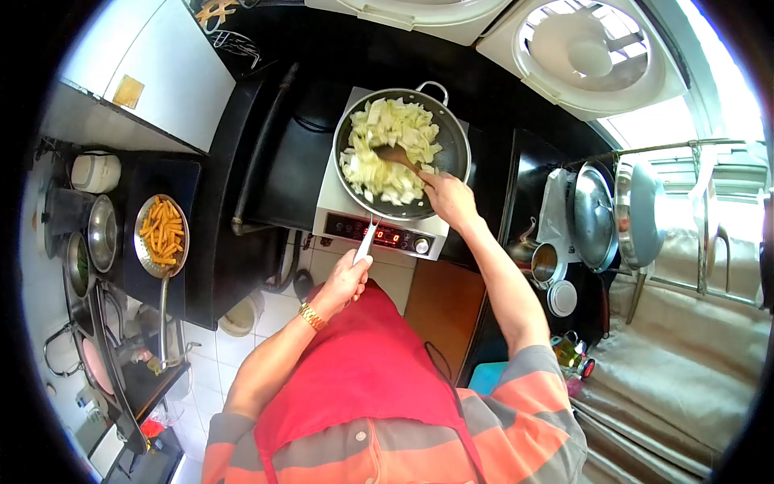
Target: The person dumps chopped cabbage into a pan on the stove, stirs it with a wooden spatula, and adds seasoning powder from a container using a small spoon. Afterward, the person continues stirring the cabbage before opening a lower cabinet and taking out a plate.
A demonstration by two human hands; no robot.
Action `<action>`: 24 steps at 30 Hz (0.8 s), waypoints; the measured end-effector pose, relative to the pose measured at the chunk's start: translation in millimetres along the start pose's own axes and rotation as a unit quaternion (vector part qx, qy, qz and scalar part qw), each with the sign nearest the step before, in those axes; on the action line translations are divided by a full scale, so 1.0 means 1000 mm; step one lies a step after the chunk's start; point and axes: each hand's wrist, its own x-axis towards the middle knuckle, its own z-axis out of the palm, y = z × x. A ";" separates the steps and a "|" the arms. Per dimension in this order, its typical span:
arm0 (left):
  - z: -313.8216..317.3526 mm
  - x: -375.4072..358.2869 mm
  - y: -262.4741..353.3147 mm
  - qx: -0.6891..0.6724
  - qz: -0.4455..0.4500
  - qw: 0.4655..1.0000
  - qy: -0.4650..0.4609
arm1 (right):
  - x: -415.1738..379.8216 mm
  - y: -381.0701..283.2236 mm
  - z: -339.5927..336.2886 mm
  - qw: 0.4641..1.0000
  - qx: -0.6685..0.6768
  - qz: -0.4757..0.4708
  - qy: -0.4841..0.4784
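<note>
A dark frying pan [458, 143] with a metal rim sits on an induction cooktop [330, 198] whose front panel shows lit red digits. Chopped pale green and white cabbage [403, 121] fills much of the pan. My left hand [347, 278], with a gold watch at the wrist, is wrapped round the pan's long handle [367, 239]. In my right hand [448, 198] is a brown wooden spatula [393, 155], its blade in among the cabbage at the pan's middle. Some cabbage beside the blade looks blurred by motion.
To the left, a perforated metal strainer [143, 250] holds orange strips [164, 232] on the black counter. Metal bowls [102, 234] stand beyond it. On the right, lids and pans [595, 214] hang from a rail above a small pot [547, 262]. An exhaust fan [588, 52] is at the back.
</note>
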 end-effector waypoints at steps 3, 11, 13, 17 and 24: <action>0.000 0.001 0.000 0.001 0.001 1.000 0.003 | -0.016 0.022 -0.026 0.996 -0.066 0.020 -0.055; 0.002 -0.002 0.003 0.001 -0.004 1.000 0.007 | -0.028 0.003 0.024 1.000 -0.016 0.009 0.016; 0.001 -0.002 0.002 0.001 0.004 1.000 0.002 | -0.031 0.007 -0.022 0.994 -0.056 0.064 -0.074; 0.000 -0.001 0.000 -0.012 -0.003 1.000 -0.001 | -0.046 0.008 -0.088 0.996 -0.015 0.040 -0.081; 0.002 -0.001 0.002 0.001 0.000 1.000 0.004 | -0.030 -0.007 -0.008 0.998 -0.042 0.037 0.009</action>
